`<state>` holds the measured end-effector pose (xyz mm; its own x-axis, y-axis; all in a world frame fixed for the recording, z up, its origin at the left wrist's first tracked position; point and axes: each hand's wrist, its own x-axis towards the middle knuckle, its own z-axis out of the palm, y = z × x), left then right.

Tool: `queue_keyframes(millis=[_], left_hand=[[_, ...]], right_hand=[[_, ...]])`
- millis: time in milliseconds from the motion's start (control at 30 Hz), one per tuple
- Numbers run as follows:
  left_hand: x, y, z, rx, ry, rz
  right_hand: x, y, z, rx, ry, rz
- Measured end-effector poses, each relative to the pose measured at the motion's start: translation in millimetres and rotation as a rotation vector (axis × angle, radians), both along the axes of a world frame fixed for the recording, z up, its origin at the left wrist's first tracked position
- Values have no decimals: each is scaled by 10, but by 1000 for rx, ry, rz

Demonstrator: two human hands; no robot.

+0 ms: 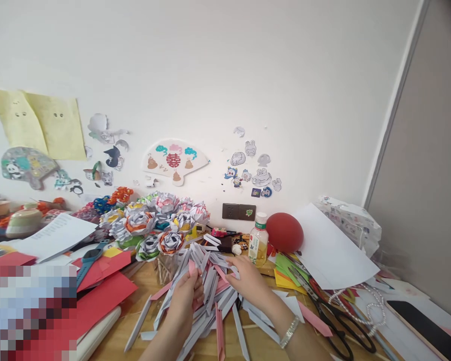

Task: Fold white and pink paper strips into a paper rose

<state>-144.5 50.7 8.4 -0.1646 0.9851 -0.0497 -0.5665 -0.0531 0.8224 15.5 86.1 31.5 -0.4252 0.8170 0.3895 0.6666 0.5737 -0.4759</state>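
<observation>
A loose heap of folded paper strips [206,296], mostly white with some pink, covers the middle of the wooden table. My left hand [188,292] is closed with a pink folded paper strip [192,267] pinched under its thumb. On the other side of the heap, my right hand [248,281] has its fingers curled round a white folded paper strip [233,271]; its fingertips are partly hidden among the strips. Just behind the left hand stands a bunch of paper flowers [161,220] in a clear container [164,268].
A drink bottle [258,240] and a red balloon [285,232] stand behind my right hand. Large black scissors [328,316], a bead string [379,306] and a phone [424,323] lie at right. Red paper [105,301] and a blue watch [88,260] are at left.
</observation>
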Motion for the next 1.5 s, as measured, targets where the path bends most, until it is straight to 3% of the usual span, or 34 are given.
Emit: queue_keyframes(millis=[167,333,433,567,633,700,1000,1233,1367,1500], left_hand=[[8,45,-69,-34,16,-8],[-9,114,-120,-49,6,-28],[17,110,-120,-49,26,10],[76,58,-71,-14,100,45],[97,30,-31,15,114,14],[108,8,4,42,117,-15],[125,-7,31,62,173,-8],[144,-56,110,154,-24,-58],[140,-104,143,119,-63,-32],[138,-128,153,84,-57,-43]], right_hand=[[-333,229,-208,66,-350,-104],[-382,266,-233,91,-334,-161],[-297,237,-176,71,-211,-175],[-228,170,-98,-196,215,52],[-228,109,-51,-331,294,179],[-237,31,3,-362,297,237],[-299,-133,131,-112,89,99],[-349,-216,233,-198,299,93],[-389,-294,245,-197,239,76],[-424,-327,242,-95,149,48]])
